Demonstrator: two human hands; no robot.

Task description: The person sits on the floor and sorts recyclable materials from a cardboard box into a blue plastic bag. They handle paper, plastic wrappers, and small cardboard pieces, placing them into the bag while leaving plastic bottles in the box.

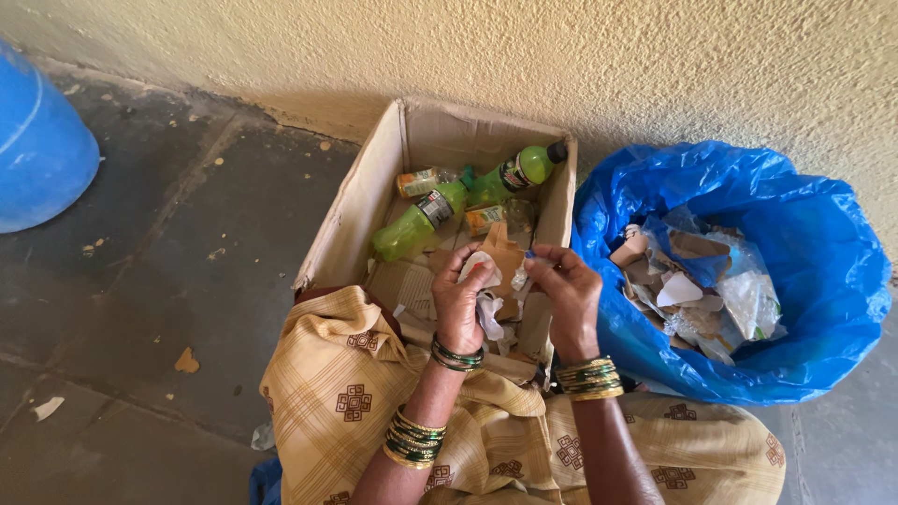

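My left hand is closed on a crumpled white scrap of paper over the near end of an open cardboard box. My right hand pinches the other end of the same crumpled paper near a small blue bit at its fingertips. Both wrists wear bangles. Inside the box lie green plastic bottles, one with a black cap, a small clear bottle, and torn brown cardboard pieces.
A blue plastic bag holding paper and plastic scraps stands right of the box against a rough yellow wall. A blue drum sits at far left. Dark stone floor with small litter lies left. My patterned beige cloth covers my lap.
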